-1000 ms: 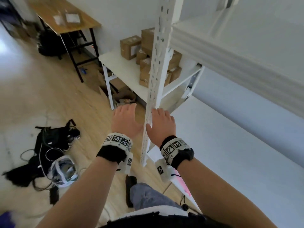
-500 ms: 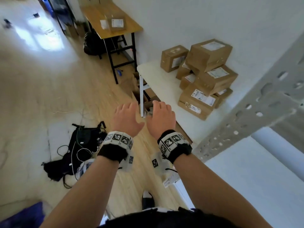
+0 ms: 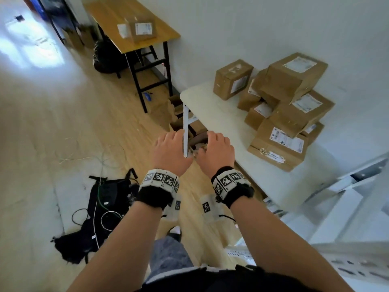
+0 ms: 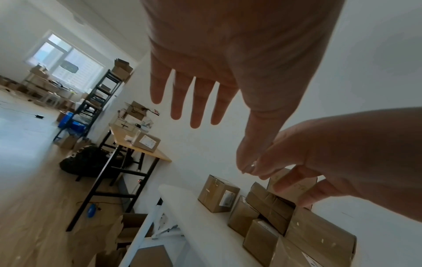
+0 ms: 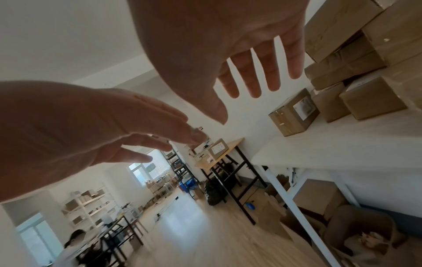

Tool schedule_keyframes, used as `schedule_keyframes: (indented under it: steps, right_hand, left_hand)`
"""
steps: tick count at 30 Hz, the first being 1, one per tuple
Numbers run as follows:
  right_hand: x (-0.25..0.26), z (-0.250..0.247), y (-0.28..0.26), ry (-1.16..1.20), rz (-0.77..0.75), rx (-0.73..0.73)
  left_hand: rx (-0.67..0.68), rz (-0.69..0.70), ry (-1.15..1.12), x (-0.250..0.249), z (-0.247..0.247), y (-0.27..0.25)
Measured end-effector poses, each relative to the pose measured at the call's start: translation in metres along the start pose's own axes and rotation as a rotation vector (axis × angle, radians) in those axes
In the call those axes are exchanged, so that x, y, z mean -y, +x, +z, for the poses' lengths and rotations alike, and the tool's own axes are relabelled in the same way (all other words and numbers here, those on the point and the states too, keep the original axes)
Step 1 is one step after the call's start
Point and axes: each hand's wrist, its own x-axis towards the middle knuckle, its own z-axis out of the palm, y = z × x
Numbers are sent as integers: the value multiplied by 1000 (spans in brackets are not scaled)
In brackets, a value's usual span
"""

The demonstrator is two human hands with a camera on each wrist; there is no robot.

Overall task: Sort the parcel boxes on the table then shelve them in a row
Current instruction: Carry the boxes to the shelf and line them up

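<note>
Both my left hand [image 3: 171, 153] and right hand [image 3: 216, 152] empty, fingers spread, hovering off white table's [image 3: 221, 123] near corner; brown cardboard parcel boxes [image 3: 280, 106] piled along its far edge.

The white counter [image 3: 212, 114] stands against the wall and carries a heap of brown parcel boxes [image 3: 292, 114], several stacked two or three high, most with white labels. One small box [image 3: 232, 79] stands apart at the far end, seemingly just clear of the heap.

matt cardboard boxes [image 3: 292, 106], smooth white table [image 3: 212, 114]
</note>
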Motion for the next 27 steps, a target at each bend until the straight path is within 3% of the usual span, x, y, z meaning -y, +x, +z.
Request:
schedule_keyframes:
  steps: [4, 9, 15, 27]
  right_hand:
    - [9, -9, 50, -18, 96, -37]
    - [-2, -30, 94, -1, 281, -148]
    - [-40, -53, 120, 11, 493, -232]
    - [-152, -103, 222, 27, 653, -453]
  left_hand:
    - [48, 63, -38, 14, 1, 65]
    - [100, 230, -90, -7, 2, 133]
    - [194, 352, -161, -56, 17, 188]
    - [203, 526, -203, -179, 49, 322]
